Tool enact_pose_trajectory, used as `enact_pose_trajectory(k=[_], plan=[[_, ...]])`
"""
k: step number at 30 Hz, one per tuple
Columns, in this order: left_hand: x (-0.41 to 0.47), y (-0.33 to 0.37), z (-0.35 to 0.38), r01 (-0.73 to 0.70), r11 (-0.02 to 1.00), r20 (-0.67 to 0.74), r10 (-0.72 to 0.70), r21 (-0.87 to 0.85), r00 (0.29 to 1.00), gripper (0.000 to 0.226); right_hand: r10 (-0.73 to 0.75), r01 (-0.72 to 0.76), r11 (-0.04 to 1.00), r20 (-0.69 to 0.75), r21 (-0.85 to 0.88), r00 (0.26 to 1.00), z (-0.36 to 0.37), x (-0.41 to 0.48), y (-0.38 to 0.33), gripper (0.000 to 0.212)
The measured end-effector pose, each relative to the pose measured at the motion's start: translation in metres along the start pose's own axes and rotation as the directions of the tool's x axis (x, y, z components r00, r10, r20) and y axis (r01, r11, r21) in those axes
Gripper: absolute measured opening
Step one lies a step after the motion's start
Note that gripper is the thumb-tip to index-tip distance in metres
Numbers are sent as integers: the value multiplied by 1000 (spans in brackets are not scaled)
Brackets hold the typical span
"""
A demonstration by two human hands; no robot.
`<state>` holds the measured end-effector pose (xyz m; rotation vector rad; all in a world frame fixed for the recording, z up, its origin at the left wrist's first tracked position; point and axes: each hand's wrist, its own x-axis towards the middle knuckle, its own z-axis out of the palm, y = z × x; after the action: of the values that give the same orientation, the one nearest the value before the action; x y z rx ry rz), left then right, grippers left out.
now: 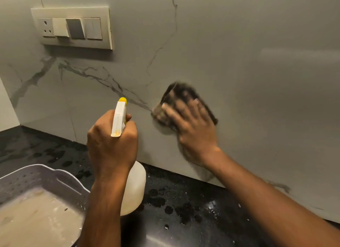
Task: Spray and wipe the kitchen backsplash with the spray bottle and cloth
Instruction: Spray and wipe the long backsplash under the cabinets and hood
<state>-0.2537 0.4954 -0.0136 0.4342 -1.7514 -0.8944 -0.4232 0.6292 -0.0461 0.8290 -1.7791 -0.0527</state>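
Note:
The backsplash (239,62) is a pale marble-look wall with dark veins. My left hand (112,145) grips the neck of a white spray bottle (134,187) with a yellow nozzle, held upright above the counter and pointing at the wall. My right hand (195,129) lies flat, fingers spread, pressing a dark cloth (176,94) against the backsplash just right of the bottle. Hand and cloth are motion-blurred. Most of the cloth is hidden under my fingers.
A cream switch and socket plate (73,27) is fixed to the wall at upper left. A black counter (184,200) with wet spots runs below. A grey perforated tray (33,178) sits at lower left with a pale slab in it. A sink edge shows at the bottom.

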Motion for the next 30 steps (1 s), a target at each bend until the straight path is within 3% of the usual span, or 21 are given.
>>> enact_pose_trajectory(k=[1,3,5,6,8,11,13,14,15,17,19,21,23,26,28,30], plan=[[1,-2,-1,4,1000,-9,-4,8,1000,12,-123,124,992,98,-4,988,9,-19,-10,65],[3,-3,-1,9,1000,-10,-9,20,1000,12,-387,420,907,347,-25,855,17,-56,-24,65],[0,-2,-3,6,1000,-5,-6,15,1000,12,-504,576,818,479,-3,718,14,-72,-24,60],[-1,0,-3,4,1000,-1,-3,11,1000,12,-517,592,806,490,2,701,11,-68,-19,57],[-2,1,-2,4,1000,5,-4,3,1000,12,-478,522,853,379,-15,792,5,-45,-4,61],[-5,5,2,26,1000,27,-25,-10,999,11,-159,162,986,72,-36,985,-16,2,30,65],[-8,8,5,38,999,51,-37,-13,998,12,20,-22,998,-40,-52,999,-25,3,41,62],[-10,10,7,45,999,62,-44,-19,997,13,34,-36,997,-26,-70,999,-24,-13,42,62],[-11,12,7,47,998,74,-45,-30,996,14,-6,9,996,28,-85,1000,-21,-36,41,63],[-13,19,8,43,997,94,-37,-60,995,15,-205,236,963,220,-127,954,-15,-99,39,67],[-14,25,9,39,996,107,-31,-76,994,17,-385,492,860,460,-136,800,-20,-149,52,72],[-19,32,10,40,996,127,-29,-85,991,20,-456,599,792,536,-118,710,-36,-156,81,75],[-28,39,13,53,995,164,-39,-84,986,19,-455,543,832,419,-114,786,-51,-135,116,80],[-42,57,19,54,995,230,-33,-86,973,20,-206,227,965,158,-131,966,-89,-88,166,71],[-46,68,25,51,995,253,-27,-87,967,22,7,1,992,61,-128,998,-105,-86,176,66],[-47,79,30,68,993,276,-38,-100,960,24,70,-63,995,92,-82,993,-98,-119,165,70]])
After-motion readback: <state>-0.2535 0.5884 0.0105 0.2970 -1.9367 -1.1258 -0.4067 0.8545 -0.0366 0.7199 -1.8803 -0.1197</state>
